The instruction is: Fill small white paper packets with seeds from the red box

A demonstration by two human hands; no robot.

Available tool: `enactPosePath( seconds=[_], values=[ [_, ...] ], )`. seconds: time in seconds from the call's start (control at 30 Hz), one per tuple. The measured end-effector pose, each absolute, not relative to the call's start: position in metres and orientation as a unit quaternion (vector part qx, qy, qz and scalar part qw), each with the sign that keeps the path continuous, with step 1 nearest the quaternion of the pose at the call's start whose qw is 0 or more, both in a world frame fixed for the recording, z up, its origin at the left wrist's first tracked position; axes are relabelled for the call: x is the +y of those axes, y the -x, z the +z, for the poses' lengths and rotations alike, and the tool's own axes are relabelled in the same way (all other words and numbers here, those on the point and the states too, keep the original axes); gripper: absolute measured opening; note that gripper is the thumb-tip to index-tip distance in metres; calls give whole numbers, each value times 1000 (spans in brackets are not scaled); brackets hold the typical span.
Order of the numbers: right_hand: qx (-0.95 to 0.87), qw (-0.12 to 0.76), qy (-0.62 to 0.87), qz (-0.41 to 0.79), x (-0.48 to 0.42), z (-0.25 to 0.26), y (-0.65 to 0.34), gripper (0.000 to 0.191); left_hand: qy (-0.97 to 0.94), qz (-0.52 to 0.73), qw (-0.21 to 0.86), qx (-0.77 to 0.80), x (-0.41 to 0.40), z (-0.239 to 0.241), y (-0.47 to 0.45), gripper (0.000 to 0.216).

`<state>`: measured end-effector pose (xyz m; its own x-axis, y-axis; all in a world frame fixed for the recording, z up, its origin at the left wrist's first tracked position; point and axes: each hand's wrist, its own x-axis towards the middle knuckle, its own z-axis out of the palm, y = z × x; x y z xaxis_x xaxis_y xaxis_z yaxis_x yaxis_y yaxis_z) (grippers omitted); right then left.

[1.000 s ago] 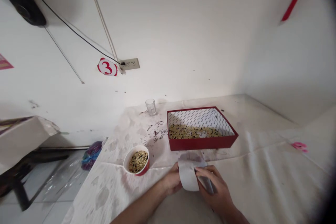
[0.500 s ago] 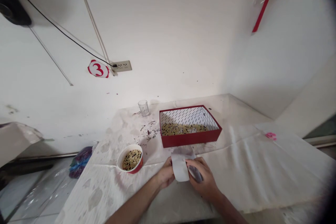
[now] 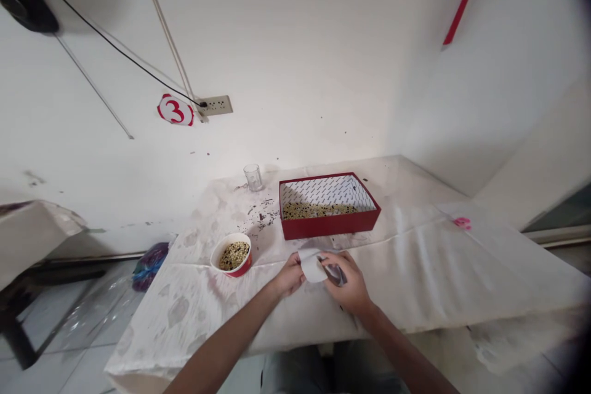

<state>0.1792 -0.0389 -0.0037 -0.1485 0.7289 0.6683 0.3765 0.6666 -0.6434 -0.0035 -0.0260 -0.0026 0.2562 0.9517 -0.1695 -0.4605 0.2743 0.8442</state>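
Note:
Above the near edge of the table, my left hand (image 3: 292,274) pinches the left side of a curved white piece (image 3: 311,266) that looks like paper. From the right, my right hand (image 3: 348,282) grips the same piece, its fingers curled. A shiny grey thing (image 3: 335,274) shows within that hand; its kind cannot be made out. Just beyond both hands stands an open red box (image 3: 330,225) with patterned white inner walls. Light and dark grains (image 3: 318,210) cover its floor. A red and white paper bowl (image 3: 241,268) of similar grains (image 3: 233,255) sits left of my hands.
A clear glass (image 3: 253,178) stands by the wall. Dark bits (image 3: 261,217) lie scattered between glass and box. Pink-handled scissors (image 3: 462,223) rest on the right of the cloth-covered table (image 3: 415,283). A bundled plastic bag (image 3: 150,266) lies on the floor at left.
The view has tipped down, and the table with my hands appears higher in it, showing my legs below. Both hands keep their hold on the white piece, which looks shorter from here.

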Motion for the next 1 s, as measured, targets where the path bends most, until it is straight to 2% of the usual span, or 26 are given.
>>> enactPosePath(
  seconds=[0.13,0.37,0.5,0.7,0.83,1.0],
  values=[
    [-723,542,389,179,-39,1,-179,39,-350,505,705,353,-26,-6,3,44],
    [-731,516,399,198,-42,8,-183,36,-410,518,662,354,-29,-6,-4,49],
    [-733,501,404,220,-43,11,-185,37,-477,530,601,363,-33,-5,-8,45],
    [-747,494,379,234,-44,14,-187,33,-420,590,555,409,-52,2,-18,46],
    [-774,468,351,243,-52,15,-191,38,-395,603,540,435,-71,7,-21,41],
    [-772,462,353,256,-73,18,-197,49,-382,594,578,409,-91,6,-19,40]
  ],
)
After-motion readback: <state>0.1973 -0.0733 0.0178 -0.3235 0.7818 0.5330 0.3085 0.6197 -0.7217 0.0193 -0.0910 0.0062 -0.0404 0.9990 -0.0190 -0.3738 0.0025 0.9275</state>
